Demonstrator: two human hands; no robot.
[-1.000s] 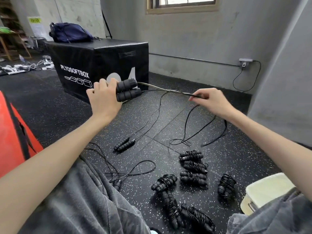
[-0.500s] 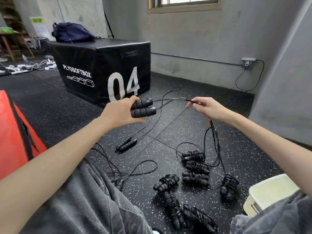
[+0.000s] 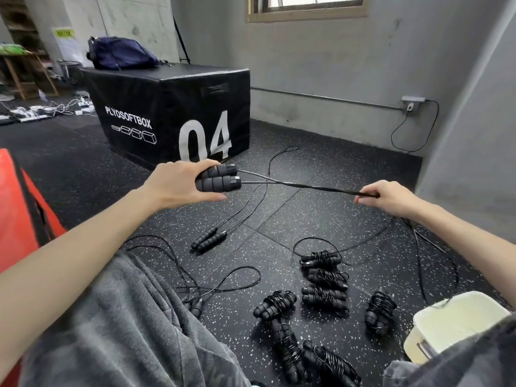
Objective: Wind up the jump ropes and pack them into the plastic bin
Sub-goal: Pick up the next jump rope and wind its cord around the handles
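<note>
The pair of handles (image 3: 219, 178) is gripped side by side in the left hand (image 3: 178, 185), held up over the floor (image 3: 321, 163) in front of the black box (image 3: 167, 113). The doubled cord (image 3: 301, 186) is drawn out taut from the handles to the right hand (image 3: 391, 198), where it is pinched between curled fingers; from there the slack is let fall to the floor and trails off to the right. No turn of cord is yet seen around these handles, so this rope is judged to be at the very start of its winding.

Further out, the finished work is laid on the floor: seven wound ropes (image 3: 324, 277) can be counted between the knees, each with cord wrapped round its handles. Not one of them is packed. The bin (image 3: 460, 325) is seen at the lower right, pale and partly hidden behind a knee, and nothing can be made out inside it from what shows.

Still to be done: a loose rope (image 3: 209, 240) is lying unwound beyond the bundles, and a tangle of cord (image 3: 217, 286) with a handle end is spread beside the left leg. So winding is judged well advanced, with packing not begun.
</note>
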